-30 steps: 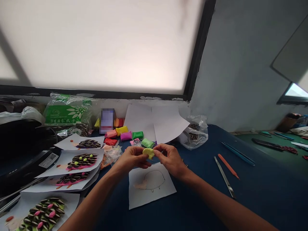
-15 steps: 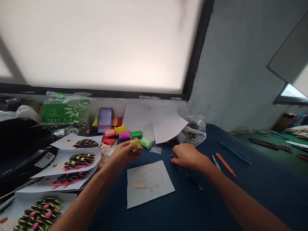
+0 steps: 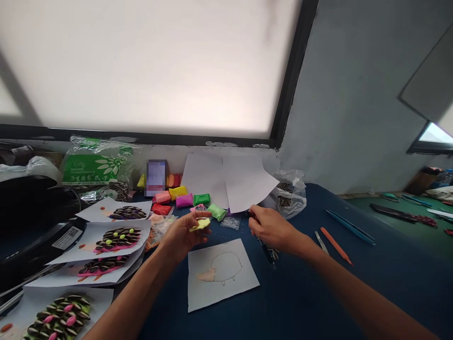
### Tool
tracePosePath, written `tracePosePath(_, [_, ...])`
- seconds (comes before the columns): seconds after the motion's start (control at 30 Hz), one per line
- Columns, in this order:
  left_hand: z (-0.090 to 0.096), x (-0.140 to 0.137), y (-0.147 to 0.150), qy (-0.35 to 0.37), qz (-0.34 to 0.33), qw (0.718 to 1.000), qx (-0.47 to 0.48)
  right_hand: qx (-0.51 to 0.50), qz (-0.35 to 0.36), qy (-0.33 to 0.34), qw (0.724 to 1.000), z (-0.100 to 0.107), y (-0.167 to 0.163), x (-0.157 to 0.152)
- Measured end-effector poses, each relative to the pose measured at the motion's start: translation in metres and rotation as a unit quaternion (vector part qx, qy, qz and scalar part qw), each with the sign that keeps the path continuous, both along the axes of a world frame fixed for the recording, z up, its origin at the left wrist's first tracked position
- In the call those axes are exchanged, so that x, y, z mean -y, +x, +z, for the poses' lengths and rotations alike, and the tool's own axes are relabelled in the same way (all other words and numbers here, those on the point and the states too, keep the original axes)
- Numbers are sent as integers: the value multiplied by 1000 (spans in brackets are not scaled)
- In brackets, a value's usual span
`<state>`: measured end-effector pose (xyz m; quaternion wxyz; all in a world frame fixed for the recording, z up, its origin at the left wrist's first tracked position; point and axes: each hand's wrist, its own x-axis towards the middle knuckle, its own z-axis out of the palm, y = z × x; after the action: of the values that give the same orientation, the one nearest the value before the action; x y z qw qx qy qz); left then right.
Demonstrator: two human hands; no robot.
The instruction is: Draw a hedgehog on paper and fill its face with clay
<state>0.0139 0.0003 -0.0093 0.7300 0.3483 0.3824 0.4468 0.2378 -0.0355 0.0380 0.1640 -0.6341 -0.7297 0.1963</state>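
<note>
My left hand [image 3: 186, 232] pinches a flattened piece of pale yellow modelling clay [image 3: 200, 225] between thumb and fingers, above the table. My right hand [image 3: 271, 226] is closed around a dark pen [image 3: 266, 251], whose lower end sticks out below the palm, pointing toward me. A few sunflower seeds [image 3: 274, 255] show beside that end. Between and below the hands lies a white card [image 3: 223, 297] with a rounded animal outline drawn on it. Peach clay [image 3: 206, 275] covers the animal's snout at the left of the drawing.
Finished seed-and-clay hedgehog cards [image 3: 118, 238] are at the left. Clay packets [image 3: 184, 200] lie behind my left hand, near white sheets [image 3: 244, 184] and a plastic bag of seeds [image 3: 292, 193]. An orange clay tool [image 3: 336, 246] and blue tweezers [image 3: 348, 226] lie at the right.
My right hand has risen slightly away from me, and the pen has swung steeper with it, exposing the seeds. The left hand has lowered and tilted the yellow clay flatter.
</note>
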Motion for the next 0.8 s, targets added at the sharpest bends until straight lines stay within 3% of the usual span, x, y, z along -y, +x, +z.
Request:
tracePosePath(0.1, [-3,-1,-1,6,10,1000,-21,-104,28,-72,992,-10,-5,1])
tracePosePath(0.27, [-4,-1,-2,59,47,985,-157,-225,43,-165,959,-27,-22,0])
tracePosePath(0.47, [7,-6,-1,96,123,952,-265,-293,50,-213,931,-45,-31,-7])
tracePosePath(0.57, [6,-14,-3,105,106,931,-333,-314,48,-225,921,-49,-29,-8])
tracePosePath(0.67, [2,-22,-4,195,104,863,-455,-339,47,-233,910,-50,-27,-8])
tracePosePath(0.73, [0,-26,-4,264,104,774,-567,-358,46,-243,900,-48,-27,-7])
tracePosePath(0.8, [1,-27,-3,304,81,666,-677,-379,45,-253,889,-45,-27,-4])
